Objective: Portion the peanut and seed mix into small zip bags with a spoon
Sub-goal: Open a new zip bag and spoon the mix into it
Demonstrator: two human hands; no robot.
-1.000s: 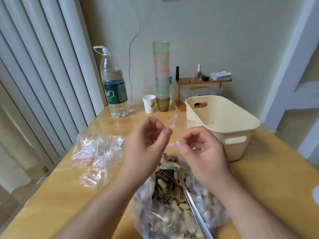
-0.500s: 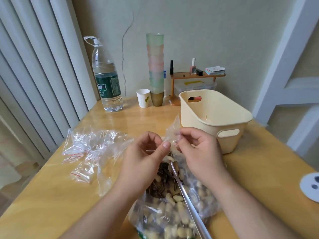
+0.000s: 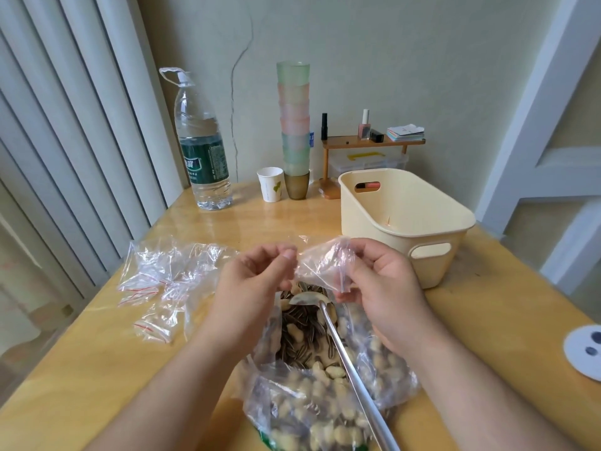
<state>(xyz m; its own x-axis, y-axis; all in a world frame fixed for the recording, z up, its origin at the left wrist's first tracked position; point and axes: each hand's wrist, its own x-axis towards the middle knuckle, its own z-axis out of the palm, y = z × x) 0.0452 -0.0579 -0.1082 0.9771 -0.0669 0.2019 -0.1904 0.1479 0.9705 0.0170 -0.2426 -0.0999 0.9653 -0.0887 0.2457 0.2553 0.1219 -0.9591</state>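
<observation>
Both hands held a small zip bag just above the far end of the big bag of peanut and seed mix. The right hand pinched its right side and the left hand its left edge, fingertips closed. The spoon lay free in the mix directly below, bowl far, handle running near and right, closer to the right hand.

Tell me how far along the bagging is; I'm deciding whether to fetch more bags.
Nothing looks portioned yet: the cream basket shows no filled bags. In hand: both the left hand and right hand pinch one empty small zip bag, apparently opening it. The spoon rests in the big mix bag. Left: scooping, sealing, and the pile of empty bags.
</observation>
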